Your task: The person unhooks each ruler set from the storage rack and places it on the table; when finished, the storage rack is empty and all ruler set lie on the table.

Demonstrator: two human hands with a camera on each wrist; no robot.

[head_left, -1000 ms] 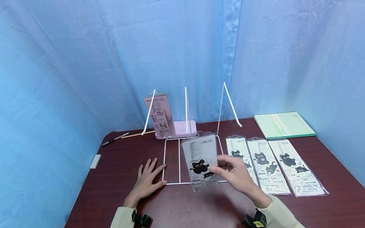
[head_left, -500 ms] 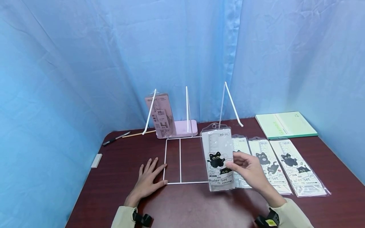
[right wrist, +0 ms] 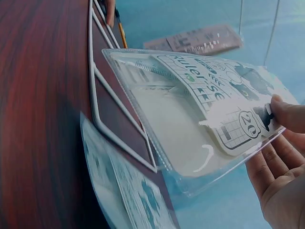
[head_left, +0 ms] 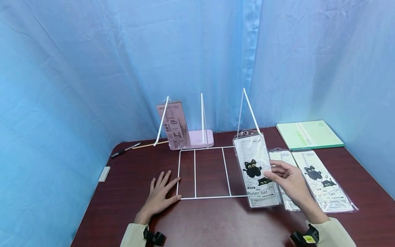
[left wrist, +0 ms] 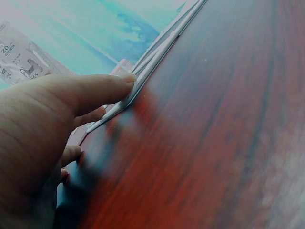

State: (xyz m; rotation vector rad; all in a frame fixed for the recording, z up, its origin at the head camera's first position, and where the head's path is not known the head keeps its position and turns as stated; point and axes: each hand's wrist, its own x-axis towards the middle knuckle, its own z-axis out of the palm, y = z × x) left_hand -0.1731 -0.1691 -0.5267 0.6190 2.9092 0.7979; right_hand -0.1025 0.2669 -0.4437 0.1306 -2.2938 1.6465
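My right hand (head_left: 288, 179) pinches a clear-sleeved ruler set (head_left: 257, 187) by its right edge, thumb on the front, fingers behind. Black cats and "Ruler-set" print mark its white card; the right wrist view shows the ruler set (right wrist: 200, 109) tilted above the table. Its top hanging tab overlaps the tip of the right-hand prong of a white wire display rack (head_left: 213, 198). Spread flat on the table, my left hand (head_left: 158, 197) has its thumb and index fingertip at the rack's base wire; the thumb touching there shows in the left wrist view. From the left prong hangs a pink ruler set (head_left: 176, 125).
Two more cat ruler sets (head_left: 319, 181) (head_left: 285, 156) lie to the right, one partly behind the held pack. Behind them is a green notebook (head_left: 310, 133). A lilac flat item (head_left: 200, 138), a pen (head_left: 124, 150), a thin stick (head_left: 149, 145) and a white block (head_left: 104, 174) lie leftward.
My right hand has carried the ruler set rightward, from over the rack's base to the right prong's tip, now covering one pack on the table. My left hand stays put.
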